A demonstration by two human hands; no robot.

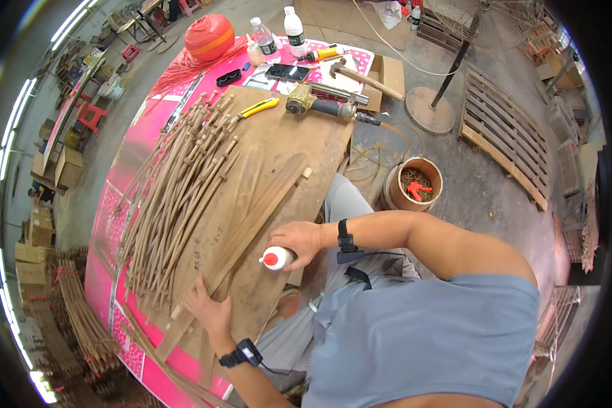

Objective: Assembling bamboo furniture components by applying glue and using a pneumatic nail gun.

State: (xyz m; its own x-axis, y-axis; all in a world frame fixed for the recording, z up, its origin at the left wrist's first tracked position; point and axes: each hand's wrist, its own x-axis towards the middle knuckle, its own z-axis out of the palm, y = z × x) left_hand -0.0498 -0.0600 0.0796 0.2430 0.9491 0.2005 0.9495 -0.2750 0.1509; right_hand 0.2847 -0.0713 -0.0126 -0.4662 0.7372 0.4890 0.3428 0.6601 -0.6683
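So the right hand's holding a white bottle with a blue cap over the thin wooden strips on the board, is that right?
Not quite: in the head view the cap is red, not blue. The right hand does hold the white bottle over the thin wooden strips on the board.

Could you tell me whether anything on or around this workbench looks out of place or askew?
Nothing stands out. The right hand holds a red-capped bottle over the fanned strips; the left hand presses them onto the board.

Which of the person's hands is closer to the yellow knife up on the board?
Right. The right hand, holding a white bottle, is nearer the yellow knife; the left hand presses sticks further down the board.
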